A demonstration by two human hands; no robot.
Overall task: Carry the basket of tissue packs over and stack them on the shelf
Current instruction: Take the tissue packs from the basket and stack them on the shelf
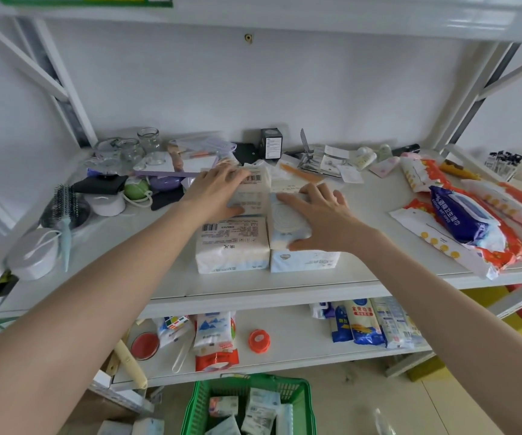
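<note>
Nearest to me, on the floor below the shelving, I see the green basket with several tissue packs loose inside it. Above it a lower shelf carries an orange lid and upright noodle packets. On the middle shelf two packs lie side by side at the front, the left front pack touching the right front pack. My right hand lies flat with spread, straight fingers on a pale blue pack stacked on the right front one. My left hand rests on a barcode pack further back, fingers relaxed over its top, thumb against its near edge. Off right lies a blue wet-wipes packet; off left a hairbrush. At the back stand glass jars and a small black box.
</note>
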